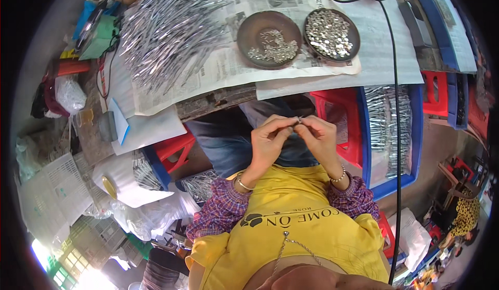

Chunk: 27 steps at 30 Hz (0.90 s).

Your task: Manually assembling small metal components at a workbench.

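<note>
Above my lap, the fingertips of my left hand (267,140) and my right hand (319,138) meet in a pinch. Between them sits a small dark metal piece (299,120), too tiny to make out in detail. Both hands are closed on it, just off the near edge of the table. Beyond them on newspaper (213,71) stand two round dark dishes. The left dish (248,26) holds small silvery pins or slivers, the right dish (355,41) a heap of shiny round metal bits. A large loose pile of thin silvery metal strips (166,30) lies at the far left.
At my right stands a blue tray (366,149) with rows of silvery strips, beside a red stool (349,149). A black cable (397,134) runs down past it. Another red stool (174,149) and a blue tray edge (156,168) are at my left. A person (465,214) is far right.
</note>
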Tool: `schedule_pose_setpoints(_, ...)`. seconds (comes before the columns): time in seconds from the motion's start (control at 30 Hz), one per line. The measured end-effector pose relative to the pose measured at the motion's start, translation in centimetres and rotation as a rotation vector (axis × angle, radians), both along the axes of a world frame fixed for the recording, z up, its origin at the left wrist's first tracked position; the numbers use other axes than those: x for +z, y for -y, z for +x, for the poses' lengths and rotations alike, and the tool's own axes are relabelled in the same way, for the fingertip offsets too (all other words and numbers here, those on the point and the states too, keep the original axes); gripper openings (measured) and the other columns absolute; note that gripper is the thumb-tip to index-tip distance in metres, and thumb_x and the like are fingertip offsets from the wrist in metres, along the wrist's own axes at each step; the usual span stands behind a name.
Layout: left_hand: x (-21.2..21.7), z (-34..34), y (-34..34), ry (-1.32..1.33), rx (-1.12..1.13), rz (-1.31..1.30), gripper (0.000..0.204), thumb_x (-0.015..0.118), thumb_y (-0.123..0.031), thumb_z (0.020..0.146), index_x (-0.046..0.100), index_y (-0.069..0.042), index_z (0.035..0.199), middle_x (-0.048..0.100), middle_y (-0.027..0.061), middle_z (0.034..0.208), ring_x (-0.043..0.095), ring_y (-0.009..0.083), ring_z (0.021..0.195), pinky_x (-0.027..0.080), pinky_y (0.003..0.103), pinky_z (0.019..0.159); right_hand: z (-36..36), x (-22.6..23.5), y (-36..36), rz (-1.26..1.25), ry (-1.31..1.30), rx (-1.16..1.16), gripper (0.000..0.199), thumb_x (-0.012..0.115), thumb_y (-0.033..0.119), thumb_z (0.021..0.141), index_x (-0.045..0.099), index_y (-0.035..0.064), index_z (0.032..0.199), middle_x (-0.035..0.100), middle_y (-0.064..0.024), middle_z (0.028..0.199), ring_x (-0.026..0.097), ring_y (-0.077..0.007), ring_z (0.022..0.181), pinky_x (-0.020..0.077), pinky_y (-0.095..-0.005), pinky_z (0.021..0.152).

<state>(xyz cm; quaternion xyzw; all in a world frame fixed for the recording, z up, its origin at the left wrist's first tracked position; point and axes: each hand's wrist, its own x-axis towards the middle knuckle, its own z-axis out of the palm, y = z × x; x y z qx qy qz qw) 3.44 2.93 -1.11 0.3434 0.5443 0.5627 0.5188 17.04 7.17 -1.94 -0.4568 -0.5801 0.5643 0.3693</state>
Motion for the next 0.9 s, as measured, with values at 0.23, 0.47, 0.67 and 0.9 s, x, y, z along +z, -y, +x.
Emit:
schedule_pose_setpoints(0.23,0.4,0.0,0.0,0.078,-0.039,-0.131,0.019,0.057,0.009,0.079,0.063,0.002,0.095,0.059,0.0017,0.086,0.054,0.0056,0.074,0.042,0.017,0.065,0.5,0.7,-1.0,-0.351,-0.245,-0.175,0.012,0.065,0.005,0.077,0.064,-0.002,0.087,0.06,-0.0039,0.076,0.058,-0.0069,0.065,0.0447,-0.0188,0.054)
schedule_pose_setpoints(0.47,0.1,0.6,-0.1,0.137,-0.035,-0.192,0.02,0.056,0.009,0.079,0.063,0.002,0.096,0.059,0.0011,0.085,0.054,0.0051,0.074,0.042,0.016,0.064,1.0,0.2,-1.1,-0.262,-0.274,-0.16,0.018,0.068,0.007,0.075,0.063,-0.0019,0.09,0.06,-0.0031,0.078,0.058,-0.006,0.069,0.0456,-0.0185,0.057)
schedule_pose_setpoints(0.67,-0.2,0.3,-0.2,0.013,-0.1,-0.136,0.021,0.057,0.007,0.079,0.063,0.001,0.099,0.059,0.0009,0.082,0.052,0.0042,0.069,0.041,0.016,0.061,1.2,0.0,-1.3,-0.304,-0.167,-0.184,0.017,0.068,0.008,0.075,0.063,-0.0018,0.088,0.059,-0.0024,0.075,0.056,-0.0054,0.064,0.0436,-0.0171,0.056)
schedule_pose_setpoints(0.9,0.2,0.2,-0.2,0.15,-0.073,-0.235,0.018,0.058,0.003,0.081,0.065,-0.001,0.097,0.061,-0.001,0.081,0.05,0.003,0.066,0.039,0.016,0.057,1.2,-0.6,-1.0,-0.345,-0.148,-0.136,0.013,0.065,0.008,0.078,0.064,-0.0024,0.087,0.061,-0.0025,0.076,0.057,-0.0056,0.064,0.0442,-0.0183,0.055)
